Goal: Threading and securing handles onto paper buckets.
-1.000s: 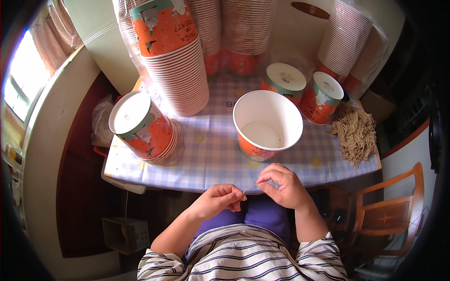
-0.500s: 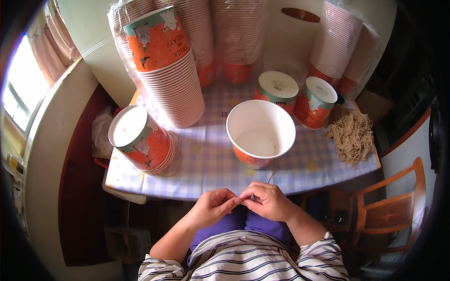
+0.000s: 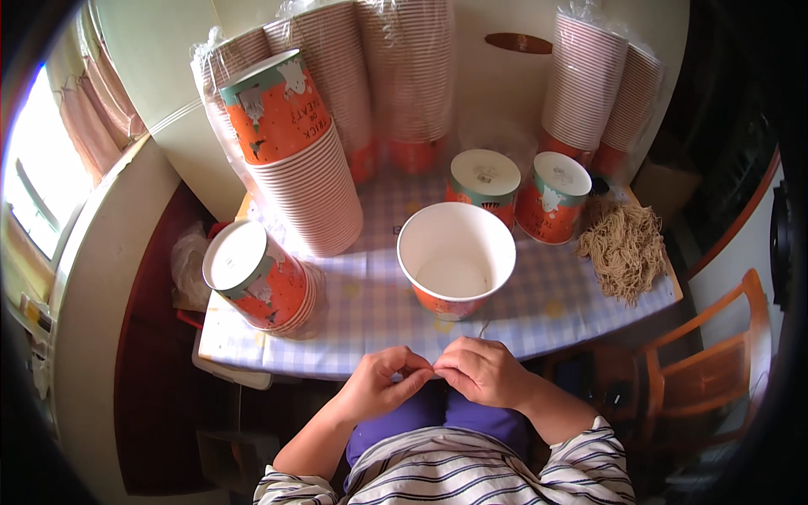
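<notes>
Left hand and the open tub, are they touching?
Apart: the head view shows checked cloth between the left hand and the open tub.

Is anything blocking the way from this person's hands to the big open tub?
Nothing visible does. Between the pinched left hand and right hand and the open tub is just a strip of checked tablecloth, with a thin thread sticking up by the right hand.

At lower centre, the left hand (image 3: pixel 383 387) and right hand (image 3: pixel 486 376) meet, fingers (image 3: pixel 407 357) pinching a thin strand (image 3: pixel 483 329), mostly hidden. Above them, an open orange bucket (image 3: pixel 456 252) stands on the cloth-covered bench (image 3: pixel 358 311); a tangle of beige yarn (image 3: pixel 623 252) lies at right, a tall bucket stack (image 3: pixel 307 194) upper left.
</notes>
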Demonstrator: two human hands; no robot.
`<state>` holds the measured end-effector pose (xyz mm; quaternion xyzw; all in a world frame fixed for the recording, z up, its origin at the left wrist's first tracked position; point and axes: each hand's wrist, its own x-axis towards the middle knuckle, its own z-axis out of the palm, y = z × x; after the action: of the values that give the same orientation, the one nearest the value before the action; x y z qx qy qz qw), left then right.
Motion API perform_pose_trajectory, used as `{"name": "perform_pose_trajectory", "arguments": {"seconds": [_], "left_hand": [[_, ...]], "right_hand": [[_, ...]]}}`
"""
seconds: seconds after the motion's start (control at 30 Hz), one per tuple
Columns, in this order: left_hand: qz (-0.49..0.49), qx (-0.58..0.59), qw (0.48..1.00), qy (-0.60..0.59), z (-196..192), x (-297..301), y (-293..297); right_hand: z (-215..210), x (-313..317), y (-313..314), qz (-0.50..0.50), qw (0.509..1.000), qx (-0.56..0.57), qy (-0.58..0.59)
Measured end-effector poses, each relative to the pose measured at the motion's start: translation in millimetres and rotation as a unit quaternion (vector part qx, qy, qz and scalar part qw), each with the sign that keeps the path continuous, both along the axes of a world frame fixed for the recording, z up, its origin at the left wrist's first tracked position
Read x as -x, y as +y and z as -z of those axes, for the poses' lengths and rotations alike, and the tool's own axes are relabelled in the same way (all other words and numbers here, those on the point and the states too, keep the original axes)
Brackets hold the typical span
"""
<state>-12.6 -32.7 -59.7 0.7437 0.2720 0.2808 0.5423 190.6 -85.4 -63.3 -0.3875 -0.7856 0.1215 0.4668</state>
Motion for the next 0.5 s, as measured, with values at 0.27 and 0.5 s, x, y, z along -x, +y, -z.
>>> {"name": "perform_pose_trajectory", "arguments": {"seconds": [0.27,0.5], "left_hand": [[0.026,-0.159,0.987,-0.029,-30,-7,16],[0.024,-0.163,0.986,-0.033,-51,-16,42]], "right_hand": [[-27,-8,8,-0.014,0.994,-0.085,-0.065],[-46,-17,31,0.004,0.988,-0.125,-0.095]]}}
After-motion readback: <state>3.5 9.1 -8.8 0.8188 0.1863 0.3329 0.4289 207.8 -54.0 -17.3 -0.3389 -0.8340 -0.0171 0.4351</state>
